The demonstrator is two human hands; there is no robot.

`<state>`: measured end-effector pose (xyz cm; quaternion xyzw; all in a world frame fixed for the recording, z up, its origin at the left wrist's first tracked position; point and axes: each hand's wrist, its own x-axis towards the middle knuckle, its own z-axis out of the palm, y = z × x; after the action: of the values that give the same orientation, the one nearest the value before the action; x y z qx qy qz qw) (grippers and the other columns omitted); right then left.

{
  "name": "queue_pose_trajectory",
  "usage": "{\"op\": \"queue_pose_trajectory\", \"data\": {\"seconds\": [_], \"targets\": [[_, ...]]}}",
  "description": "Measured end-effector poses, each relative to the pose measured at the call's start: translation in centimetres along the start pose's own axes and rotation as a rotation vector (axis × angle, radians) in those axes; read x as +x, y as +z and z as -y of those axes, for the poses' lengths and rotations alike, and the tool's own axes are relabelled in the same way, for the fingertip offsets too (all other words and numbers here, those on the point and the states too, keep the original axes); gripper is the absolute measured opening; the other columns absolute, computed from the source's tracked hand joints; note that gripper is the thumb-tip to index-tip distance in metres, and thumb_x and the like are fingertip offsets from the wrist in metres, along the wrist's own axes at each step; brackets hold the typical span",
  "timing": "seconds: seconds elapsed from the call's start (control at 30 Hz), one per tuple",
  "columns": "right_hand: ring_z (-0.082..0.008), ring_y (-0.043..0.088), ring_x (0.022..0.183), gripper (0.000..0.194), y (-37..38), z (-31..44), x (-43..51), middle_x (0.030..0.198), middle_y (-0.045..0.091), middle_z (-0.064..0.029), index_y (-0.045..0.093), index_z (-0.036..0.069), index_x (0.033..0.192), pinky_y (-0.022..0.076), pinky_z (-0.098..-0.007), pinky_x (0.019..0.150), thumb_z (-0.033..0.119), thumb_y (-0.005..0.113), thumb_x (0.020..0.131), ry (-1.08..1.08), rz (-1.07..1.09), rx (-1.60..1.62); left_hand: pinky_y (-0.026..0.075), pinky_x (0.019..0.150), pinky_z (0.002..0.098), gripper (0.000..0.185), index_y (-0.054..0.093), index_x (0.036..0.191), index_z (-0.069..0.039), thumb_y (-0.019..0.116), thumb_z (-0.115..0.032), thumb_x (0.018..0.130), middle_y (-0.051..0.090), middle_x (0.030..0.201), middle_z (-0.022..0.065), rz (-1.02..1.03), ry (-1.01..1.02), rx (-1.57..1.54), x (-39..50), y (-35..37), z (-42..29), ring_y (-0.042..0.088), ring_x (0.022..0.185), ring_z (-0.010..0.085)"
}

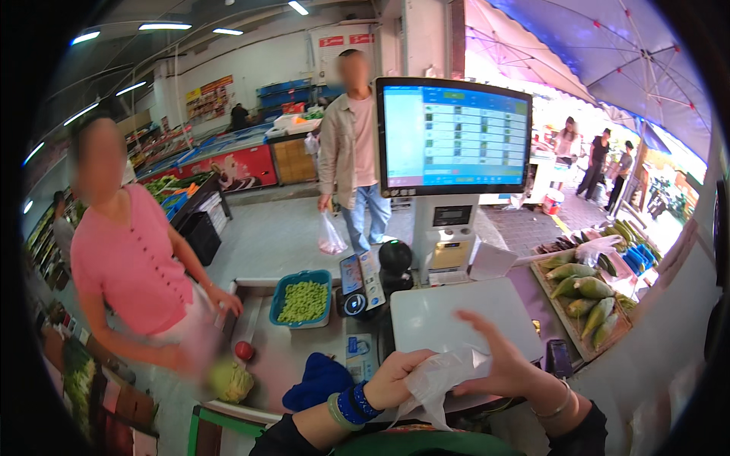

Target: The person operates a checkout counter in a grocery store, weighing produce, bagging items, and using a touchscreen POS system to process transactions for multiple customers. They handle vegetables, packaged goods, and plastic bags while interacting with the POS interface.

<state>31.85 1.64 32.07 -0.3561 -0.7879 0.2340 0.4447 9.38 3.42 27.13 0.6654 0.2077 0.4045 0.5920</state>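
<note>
My left hand [397,373], with blue bands and a pale bangle at the wrist, grips a crumpled thin white plastic bag [442,376]. My right hand [506,362] is spread at the bag's right side, thumb and fingers wide apart; whether it touches the film I cannot tell. Both hands are over the near edge of a scale's flat pale weighing plate [456,310]. Behind the plate rises a point-of-sale screen [456,137] showing a grid of items. To the left of my left hand lies a bunched dark blue cloth [319,381].
A teal basket of shelled green beans [302,299] stands on the counter. Nearer are a red round fruit or vegetable [244,350] and a leafy vegetable [232,382], beside a person in pink [137,262]. Another person [353,148] holds a bag. Corn [593,288] fills a right-hand tray.
</note>
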Motion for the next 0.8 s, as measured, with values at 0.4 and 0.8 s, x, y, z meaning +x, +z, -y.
{"op": "queue_pose_trajectory", "data": {"seconds": [0.4,0.8], "targets": [[-0.0257,0.057,0.103,0.038,3.6,-7.3,5.5,0.120,0.056,-0.0165,0.047,-0.001,0.124,0.0477,-0.0361,0.084,0.016,0.055,0.092,0.100,0.205,1.410,0.040,0.048,0.0229,0.032,0.059,0.106,-0.005,0.039,-0.028,0.099,0.061,0.067,0.0038,-1.081,-0.120,-0.203,-10.4,-8.6,3.0,0.051,0.052,0.0091],[-0.0103,0.055,0.063,0.015,17.3,-6.5,7.2,0.076,0.063,-0.0050,0.066,-0.005,0.092,0.0446,-0.0253,0.057,0.008,0.064,0.087,0.681,0.672,0.622,0.049,0.073,0.0282,0.027,0.056,0.113,-0.004,0.050,-0.025,0.096,0.061,0.093,0.0056,-1.429,-0.069,-0.444,-17.8,-10.2,9.9,0.059,0.082,0.0151]]}}
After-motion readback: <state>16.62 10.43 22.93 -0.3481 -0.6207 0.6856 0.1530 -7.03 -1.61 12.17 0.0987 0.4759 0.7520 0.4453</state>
